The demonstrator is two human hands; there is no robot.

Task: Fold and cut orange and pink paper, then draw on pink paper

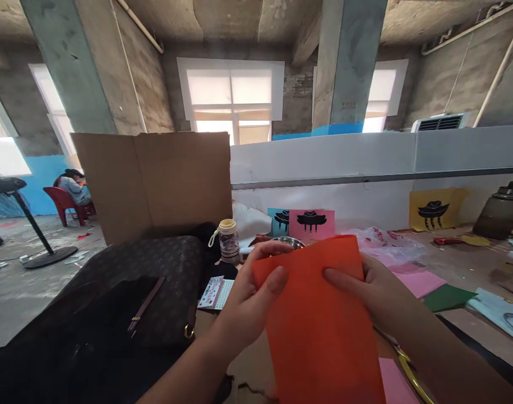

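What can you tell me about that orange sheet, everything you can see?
The orange sheet is bright red-orange, looks like paper or thin card, and shows no printing. It is held up, its top edge slanting higher toward the right. The left hand grips it near the upper left corner, the right hand near its upper right edge, both thumbs on the near face. Its lower end runs out of the picture.
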